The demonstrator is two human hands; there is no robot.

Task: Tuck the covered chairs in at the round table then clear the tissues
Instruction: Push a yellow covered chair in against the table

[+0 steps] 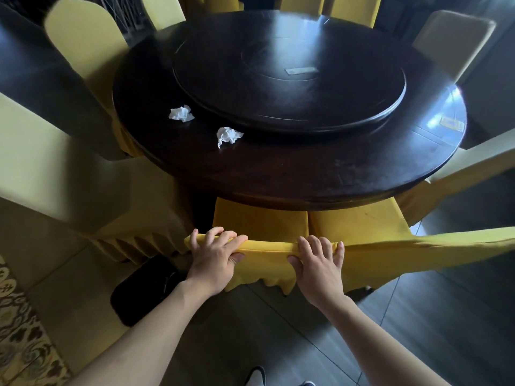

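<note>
Two crumpled tissues (181, 113) lie near the left edge of the dark round table (306, 174). The left hand (216, 253) and right hand (320, 261) both grip the top edge of the yellow covered chair (267, 247) (fingers curled over it, thumbs below), arms stretched forward.

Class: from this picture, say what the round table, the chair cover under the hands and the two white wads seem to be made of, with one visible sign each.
Round table: probably dark polished wood; it mirrors window light.
Chair cover: yellow stretch fabric, matte, creasing where the left hand and right hand grip it.
Tissues: thin white paper, crumpled.

Restaurant banquet rm, round table (278, 174) w/ turntable (289, 79), covered chairs (83, 45)
</note>
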